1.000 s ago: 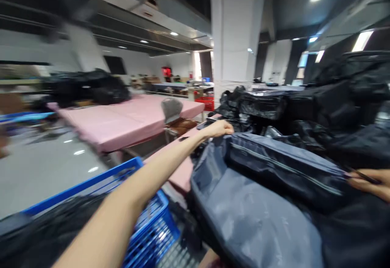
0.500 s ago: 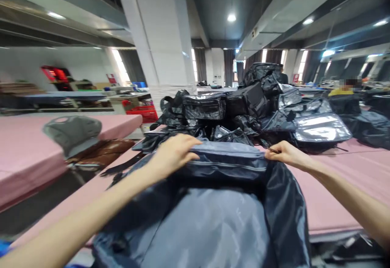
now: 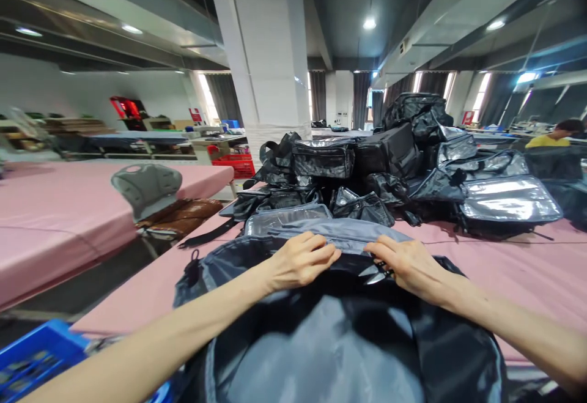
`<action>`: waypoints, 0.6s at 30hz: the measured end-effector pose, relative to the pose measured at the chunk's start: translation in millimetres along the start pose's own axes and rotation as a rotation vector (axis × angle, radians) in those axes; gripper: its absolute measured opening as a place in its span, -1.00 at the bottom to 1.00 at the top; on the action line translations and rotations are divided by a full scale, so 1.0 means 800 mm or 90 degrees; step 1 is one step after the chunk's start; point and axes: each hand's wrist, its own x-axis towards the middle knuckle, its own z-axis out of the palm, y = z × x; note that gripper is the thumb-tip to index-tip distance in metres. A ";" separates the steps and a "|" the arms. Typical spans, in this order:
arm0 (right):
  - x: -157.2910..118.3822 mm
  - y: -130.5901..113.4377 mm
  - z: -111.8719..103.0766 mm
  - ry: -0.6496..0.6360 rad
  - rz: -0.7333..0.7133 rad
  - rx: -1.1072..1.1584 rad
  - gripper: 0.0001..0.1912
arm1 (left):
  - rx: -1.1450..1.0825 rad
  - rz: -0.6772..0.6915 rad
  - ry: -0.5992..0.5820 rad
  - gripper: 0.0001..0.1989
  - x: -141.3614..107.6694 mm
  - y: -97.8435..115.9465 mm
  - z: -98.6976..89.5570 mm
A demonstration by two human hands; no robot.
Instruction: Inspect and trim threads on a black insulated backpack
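Observation:
A large black bag with a grey lining lies open in front of me, its far edge raised. My left hand pinches the fabric along that far edge, fingers curled. Close by on the right, my right hand is closed round small thread snips, their blades pointing left and down, with its fingertips at the same edge. A narrow gap separates the two hands. The inside of the bag below them is in dark shadow.
Black and silver-lined bags are piled on the pink table beyond. A grey-backed chair stands at left by another pink table. A blue crate is at lower left. A person in yellow is far right.
Both hands have moved toward each other along the bag's far edge. The snips' blades now show below my right hand. The view has shifted left, bringing the blue crate into sight.

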 end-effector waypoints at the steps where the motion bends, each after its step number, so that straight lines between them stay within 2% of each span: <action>1: -0.002 0.002 0.002 0.010 -0.003 0.004 -0.49 | -0.010 -0.013 -0.011 -0.80 0.003 0.001 0.001; 7: -0.004 0.004 0.010 0.034 -0.031 -0.014 -0.55 | -0.084 -0.127 -0.088 -0.68 0.033 0.003 0.001; 10: -0.003 0.003 0.011 0.035 -0.038 -0.016 -0.55 | -0.087 -0.126 -0.151 -0.72 0.042 0.002 0.003; 13: -0.002 0.003 0.010 0.034 -0.039 -0.019 -0.54 | -0.038 -0.100 -0.178 -0.76 0.041 0.003 0.010; 15: -0.001 0.004 0.009 0.038 -0.027 -0.015 -0.55 | -0.025 -0.129 -0.151 -0.77 0.037 0.003 0.014; 18: 0.000 0.005 0.009 0.043 -0.005 0.017 -0.51 | -0.136 -0.319 -0.061 -0.80 0.029 -0.001 0.014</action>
